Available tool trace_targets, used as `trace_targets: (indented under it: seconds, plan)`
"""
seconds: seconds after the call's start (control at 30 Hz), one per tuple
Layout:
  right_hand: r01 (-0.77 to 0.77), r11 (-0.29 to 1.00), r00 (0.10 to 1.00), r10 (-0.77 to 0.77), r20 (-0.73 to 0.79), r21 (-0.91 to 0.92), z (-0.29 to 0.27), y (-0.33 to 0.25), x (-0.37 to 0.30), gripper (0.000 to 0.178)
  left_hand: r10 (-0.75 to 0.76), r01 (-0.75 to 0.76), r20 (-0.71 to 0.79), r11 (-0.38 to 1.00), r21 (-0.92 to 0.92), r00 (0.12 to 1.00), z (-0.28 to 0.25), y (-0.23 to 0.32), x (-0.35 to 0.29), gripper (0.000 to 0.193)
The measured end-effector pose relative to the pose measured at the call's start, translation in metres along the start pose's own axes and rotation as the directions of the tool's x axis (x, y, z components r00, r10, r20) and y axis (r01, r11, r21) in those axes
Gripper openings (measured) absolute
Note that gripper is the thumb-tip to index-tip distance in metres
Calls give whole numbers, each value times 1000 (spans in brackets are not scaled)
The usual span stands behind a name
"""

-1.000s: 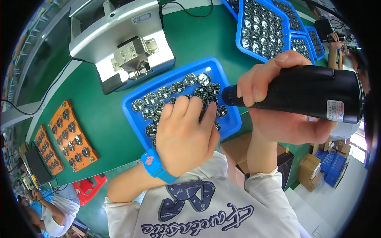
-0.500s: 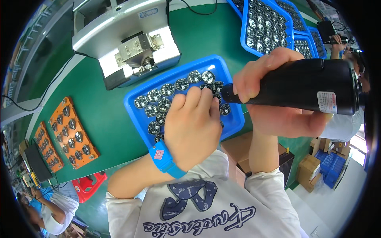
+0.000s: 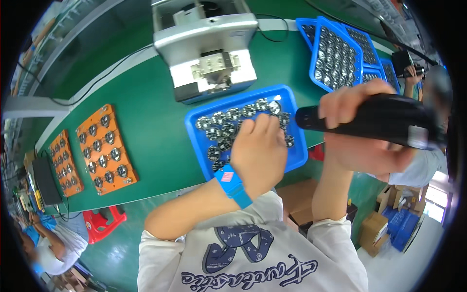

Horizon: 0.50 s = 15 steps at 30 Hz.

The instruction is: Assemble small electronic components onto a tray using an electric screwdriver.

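Observation:
My left hand (image 3: pixel 260 158), with a blue wrist strap (image 3: pixel 233 186), reaches into a blue tray (image 3: pixel 195 143). Its fingers are bent together and down among small round circuit-board parts (image 3: pixel 219 118); whatever lies under the fingertips is hidden. To the right of the tray my right hand (image 3: pixel 357 152) is wrapped round a thick black handheld tool (image 3: pixel 384 117) with a narrower nose and a white label. That nose points left, near the tray's right rim. The tool is held up close to the camera.
Behind the tray stands a metal bench machine (image 3: pixel 209 31). Two orange fixture plates (image 3: pixel 100 151) bearing round parts lie to the left. More filled blue trays (image 3: pixel 316 58) are at the far right. A red stool (image 3: pixel 108 226) and cardboard boxes (image 3: pixel 374 233) stand below; co-workers are at both sides.
The whole view has shifted, so the tray, machine and fixture plates sit further right. My left hand stays over the parts, and the tool remains in my right hand.

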State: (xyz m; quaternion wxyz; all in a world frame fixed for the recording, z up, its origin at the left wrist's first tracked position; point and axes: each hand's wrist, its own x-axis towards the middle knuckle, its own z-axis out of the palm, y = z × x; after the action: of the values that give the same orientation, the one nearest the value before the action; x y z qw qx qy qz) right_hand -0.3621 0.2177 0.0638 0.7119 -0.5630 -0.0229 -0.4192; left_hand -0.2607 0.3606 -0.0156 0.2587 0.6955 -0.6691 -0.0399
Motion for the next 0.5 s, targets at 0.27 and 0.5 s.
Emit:
trace_targets:
  seconds: [0.27, 0.5]
  plan:
    - [164, 982, 983, -155, 99, -93, 78, 58, 92, 57, -59, 31, -114, 971, -237, 992, -28, -2, -23, 36]
    - [39, 999, 975, -38, 218, -4, 90, 60, 87, 83, -138, 103, -95, 945, -311, 986, -38, -13, -53, 39]
